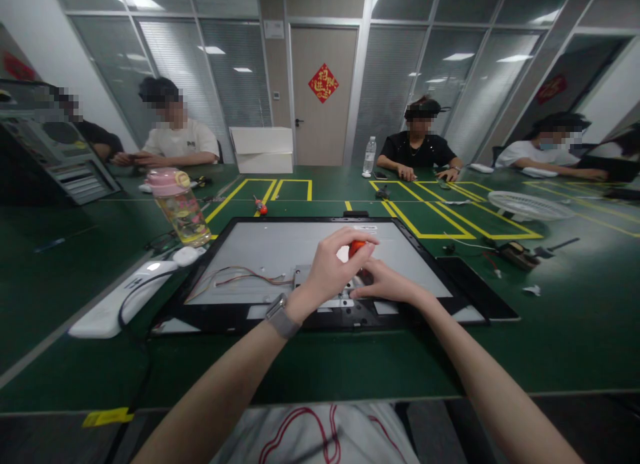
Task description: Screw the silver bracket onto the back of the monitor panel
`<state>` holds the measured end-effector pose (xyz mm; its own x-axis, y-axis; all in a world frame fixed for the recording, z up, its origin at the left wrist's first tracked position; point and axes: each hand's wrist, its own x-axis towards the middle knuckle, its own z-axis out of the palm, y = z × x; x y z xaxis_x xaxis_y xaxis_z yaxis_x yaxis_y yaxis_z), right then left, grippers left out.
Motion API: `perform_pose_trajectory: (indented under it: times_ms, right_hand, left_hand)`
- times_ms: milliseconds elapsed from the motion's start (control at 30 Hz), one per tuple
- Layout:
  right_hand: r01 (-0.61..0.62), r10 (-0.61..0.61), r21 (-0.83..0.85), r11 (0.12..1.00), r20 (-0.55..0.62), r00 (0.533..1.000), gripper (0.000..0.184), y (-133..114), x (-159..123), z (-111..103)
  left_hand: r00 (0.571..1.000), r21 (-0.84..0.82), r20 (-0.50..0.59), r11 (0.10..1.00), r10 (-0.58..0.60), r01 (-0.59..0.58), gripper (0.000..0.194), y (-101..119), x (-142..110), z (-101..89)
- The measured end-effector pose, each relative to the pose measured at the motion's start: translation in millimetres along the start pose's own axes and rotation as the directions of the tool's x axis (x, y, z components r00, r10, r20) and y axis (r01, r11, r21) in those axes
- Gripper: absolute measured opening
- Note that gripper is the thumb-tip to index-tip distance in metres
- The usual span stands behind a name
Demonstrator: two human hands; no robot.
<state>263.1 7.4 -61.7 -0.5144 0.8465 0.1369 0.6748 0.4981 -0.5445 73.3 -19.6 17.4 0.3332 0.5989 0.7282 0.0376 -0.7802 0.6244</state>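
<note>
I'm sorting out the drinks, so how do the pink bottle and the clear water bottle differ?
The pink bottle has colourful prints; the water bottle looks mostly colourless. The pink bottle looks wider and stands nearer; the water bottle is slimmer and farther back. Both stand on the green table.

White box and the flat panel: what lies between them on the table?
Yellow lines and a small red-ended thing, as the head view shows.

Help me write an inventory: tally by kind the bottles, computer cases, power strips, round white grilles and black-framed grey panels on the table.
Bottles: 2, pink-lidded bottle and clear bottle
Computer case: 1
Power strip: 1
Round white grille: 1
Black-framed grey panel: 1
Total: 6
</note>
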Motion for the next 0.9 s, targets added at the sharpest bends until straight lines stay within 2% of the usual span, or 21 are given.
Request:
perform_pose_trajectory:
  times_ms: [133,267,367,467,667,767,900]
  right_hand:
    - [-0.002,0.002,-0.028,1.000,0.002,1.000,0.063,0,0,-1]
    - [-0.021,0.021,-0.025,0.999,0.015,1.000,0.061,-4,-2,-5]
    - [-0.029,0.029,-0.018,0.999,0.022,0.999,0.061,-7,-3,-6]
    - [-0.037,0.038,-0.022,0.999,0.026,0.999,0.061,-8,-3,-6]
    - [-0.026,0.026,-0.016,1.000,0.037,0.999,0.061,-7,-3,-6]
    - [-0.027,0.028,-0.028,0.999,0.033,0.999,0.061,-6,-2,-6]
    - [-0.024,0.025,-0.033,0.999,0.020,0.999,0.061,-4,-2,-5]
  left_hand:
    - [0.987,-0.011,-0.144,0.998,-0.070,0.069,0.013,-6,-6,4.1]
    - [0.971,-0.058,-0.212,0.993,-0.113,0.103,0.023,-8,-14,-1.0]
    - [0.941,-0.025,-0.327,0.996,-0.088,0.085,0.027,-14,-20,-3.9]
    - [0.921,0.103,-0.389,0.992,-0.028,0.073,0.016,-18,-21,-3.3]
    - [0.926,0.150,-0.378,0.987,0.001,0.060,0.016,-10,-21,3.2]
    - [0.925,0.212,-0.376,0.977,0.058,0.025,0.014,-7,-25,4.7]
    - [0.960,0.194,-0.260,0.980,0.103,-0.052,0.022,-6,-28,5.4]
